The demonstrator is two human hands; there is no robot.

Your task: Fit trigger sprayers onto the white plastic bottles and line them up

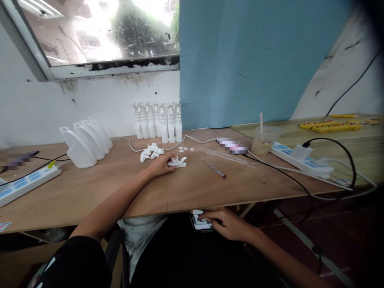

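My left hand [162, 165] rests on the wooden table, its fingers closed around a white trigger sprayer head [179, 162]. Just behind it lies a small heap of other white sprayer heads [152, 152]. Several white ring washers [192, 149] are scattered to the right of the heap. A thin screwdriver [214, 168] and several clear thin tubes [228, 155] lie farther right. Below the table edge, my right hand [226, 224] is over a lit phone [200, 221] on my lap. Its index finger touches the screen, with the thumb apart.
White spray bottles [163, 127] with heads on stand by the wall; headless white bottles [82, 149] stand left. Power strips [31, 183] lie on both sides, with cables crossing the table. A second phone [231, 145] and a plastic cup [261, 142] with straw sit right.
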